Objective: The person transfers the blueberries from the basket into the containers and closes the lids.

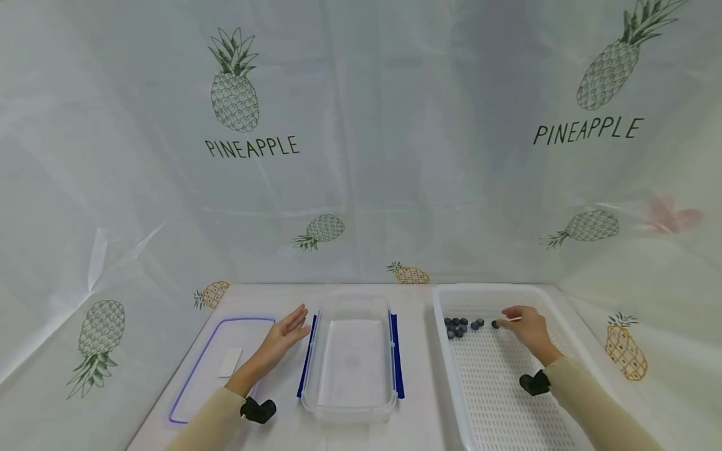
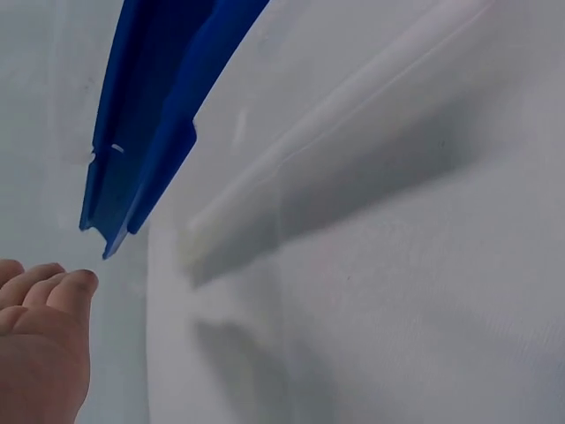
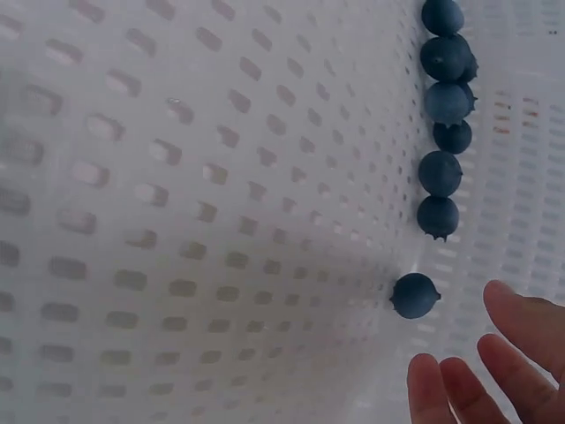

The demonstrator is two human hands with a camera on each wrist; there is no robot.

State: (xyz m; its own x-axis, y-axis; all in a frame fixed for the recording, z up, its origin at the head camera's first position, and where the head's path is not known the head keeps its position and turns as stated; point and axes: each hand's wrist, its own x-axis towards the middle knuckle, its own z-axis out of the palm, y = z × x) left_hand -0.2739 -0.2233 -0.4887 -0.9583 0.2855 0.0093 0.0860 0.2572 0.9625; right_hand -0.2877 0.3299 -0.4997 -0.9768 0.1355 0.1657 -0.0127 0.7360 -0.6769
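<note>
Lone blueberry: on the perforated floor of the white basket, towards its far end; set apart from its fellows, just left of the right hand's fingertips.
Other blueberries: further left, loosely bunched near the basket's left wall; a pair sits between bunch and lone berry.
Right hand: over the basket, reaching in from the right; thumb and fingers parted, nothing between them. Right wrist view shows a slim gap to the berry, no contact.
Axis: berry round, no long one to speak of; the basket's runs away from the person.
Nearer hand: the right, by far; the left is well apart, beyond the container.
Left hand: fingers extended, holding nothing visible; beside the left blue latch. Touching or not, cannot tell.
Clear container: mid-bench, no lid on, long axis away from the person, blue latches folded outward.
Lid: blue-edged, flat on the bench at far left, partly behind the left forearm.
</note>
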